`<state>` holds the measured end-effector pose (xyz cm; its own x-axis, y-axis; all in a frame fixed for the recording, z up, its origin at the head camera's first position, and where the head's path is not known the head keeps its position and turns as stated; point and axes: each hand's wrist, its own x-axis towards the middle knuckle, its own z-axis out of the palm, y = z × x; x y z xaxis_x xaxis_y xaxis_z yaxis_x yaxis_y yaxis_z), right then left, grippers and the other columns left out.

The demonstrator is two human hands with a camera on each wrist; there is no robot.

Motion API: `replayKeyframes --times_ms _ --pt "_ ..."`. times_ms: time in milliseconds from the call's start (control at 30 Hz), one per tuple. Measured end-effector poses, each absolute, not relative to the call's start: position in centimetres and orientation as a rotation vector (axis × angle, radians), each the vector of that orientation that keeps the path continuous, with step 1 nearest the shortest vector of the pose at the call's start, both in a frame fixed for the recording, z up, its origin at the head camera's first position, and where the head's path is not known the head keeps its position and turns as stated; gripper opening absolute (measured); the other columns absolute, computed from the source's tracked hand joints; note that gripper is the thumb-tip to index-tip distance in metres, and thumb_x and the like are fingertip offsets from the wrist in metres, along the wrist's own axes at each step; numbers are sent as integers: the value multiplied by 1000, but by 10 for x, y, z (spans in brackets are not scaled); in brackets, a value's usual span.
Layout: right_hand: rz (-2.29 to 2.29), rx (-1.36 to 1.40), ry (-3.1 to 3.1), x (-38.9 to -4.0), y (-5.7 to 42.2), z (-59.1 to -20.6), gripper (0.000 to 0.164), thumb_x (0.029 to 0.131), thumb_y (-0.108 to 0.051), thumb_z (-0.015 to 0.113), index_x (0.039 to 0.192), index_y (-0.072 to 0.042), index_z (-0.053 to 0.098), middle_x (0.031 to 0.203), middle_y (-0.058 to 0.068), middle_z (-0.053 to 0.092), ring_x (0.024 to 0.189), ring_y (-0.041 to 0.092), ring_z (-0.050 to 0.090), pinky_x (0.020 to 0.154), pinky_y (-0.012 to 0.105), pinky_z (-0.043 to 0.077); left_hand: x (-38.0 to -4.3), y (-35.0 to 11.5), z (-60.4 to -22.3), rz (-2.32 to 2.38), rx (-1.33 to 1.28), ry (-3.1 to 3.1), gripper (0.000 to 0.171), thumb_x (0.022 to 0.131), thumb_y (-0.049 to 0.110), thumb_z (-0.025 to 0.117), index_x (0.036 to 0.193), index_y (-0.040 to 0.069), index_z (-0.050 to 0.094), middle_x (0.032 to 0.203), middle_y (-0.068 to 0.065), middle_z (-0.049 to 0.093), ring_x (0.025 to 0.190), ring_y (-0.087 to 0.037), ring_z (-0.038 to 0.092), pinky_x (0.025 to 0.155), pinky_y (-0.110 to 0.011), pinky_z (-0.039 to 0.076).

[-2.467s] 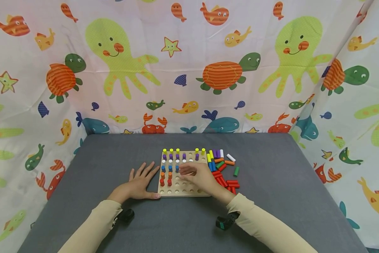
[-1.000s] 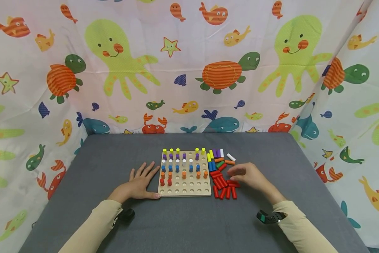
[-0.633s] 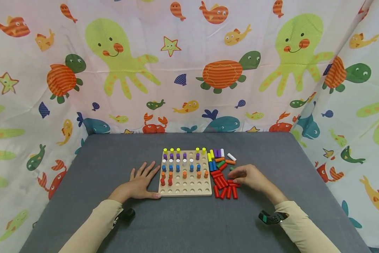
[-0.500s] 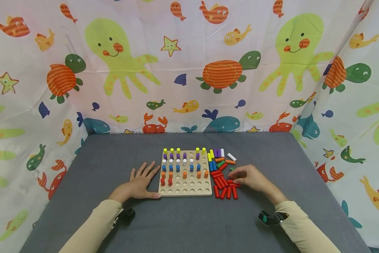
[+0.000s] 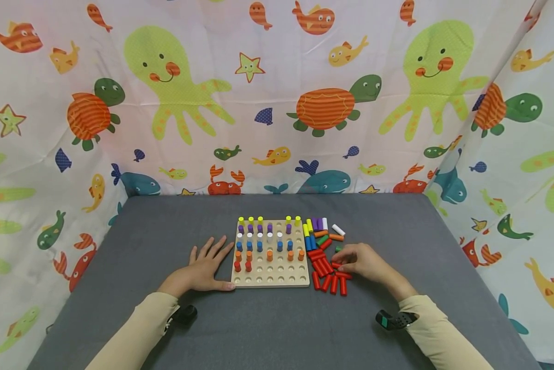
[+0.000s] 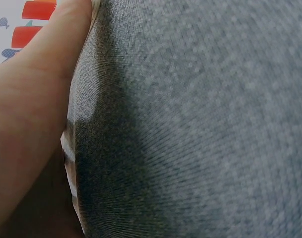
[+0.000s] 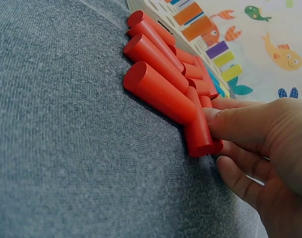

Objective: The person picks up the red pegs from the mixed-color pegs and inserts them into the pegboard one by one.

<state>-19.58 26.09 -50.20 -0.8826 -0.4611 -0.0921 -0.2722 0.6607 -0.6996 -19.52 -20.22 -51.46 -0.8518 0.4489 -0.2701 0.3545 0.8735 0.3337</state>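
Note:
In the head view, a wooden pegboard (image 5: 275, 274) stands on the grey table, with rows of yellow, purple, white, blue, orange and red pegs upright in its holes. My left hand (image 5: 203, 271) lies flat with spread fingers, its thumb touching the board's near left corner. To the right, my right hand (image 5: 362, 261) reaches into a heap of loose red pegs (image 5: 326, 266). Thumb and forefinger pinch one red peg (image 5: 336, 265). In the right wrist view, the thumb also lies against a nearer red peg (image 7: 196, 134); the pinched one is partly hidden behind it.
Beyond the red heap lie loose pegs: yellow (image 5: 306, 229), blue (image 5: 312, 242), purple (image 5: 320, 224), white (image 5: 338, 229), orange (image 5: 336, 237) and green (image 5: 322, 240). A patterned curtain (image 5: 277, 97) hangs behind the grey tabletop (image 5: 277, 329).
My right hand has gone from over the board to the loose red pegs and now pinches one. Some red pegs there have shifted slightly towards me. The left hand stays put.

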Motion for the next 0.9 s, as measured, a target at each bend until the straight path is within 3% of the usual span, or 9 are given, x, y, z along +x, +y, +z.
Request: replayKeyframes --times_ms 267,533,767,900 --pt "-993 -598 2639 -196 258 -502 23 85 -14 77 108 -15 77 88 -3 66 73 7 53 63 20 46 -195 -201 -514 422 605 2698 120 71 81 65 161 21 14 169 -11 3 154 -45 -2 111 -78 -2" --pt "-1000 -606 2643 -196 258 -503 23 85 -12 76 108 -14 77 88 -3 66 73 7 53 63 20 47 -196 -203 -521 462 627 2711 121 69 86 60 161 24 11 169 -10 2 153 -45 -4 110 -79 -4" --pt "-990 -587 2670 -196 256 -502 20 86 -16 77 106 -17 78 89 -4 68 74 7 54 64 20 46 -193 -199 -509 457 578 2674 119 72 78 67 161 20 13 169 -12 2 154 -45 -4 112 -77 -4" --pt "-1040 -577 2692 -196 253 -496 18 85 -19 78 104 -17 78 94 -4 71 77 7 58 66 21 49 -193 -202 -513 457 578 2672 121 70 82 63 161 24 9 169 -8 -2 154 -42 -8 113 -76 -6"
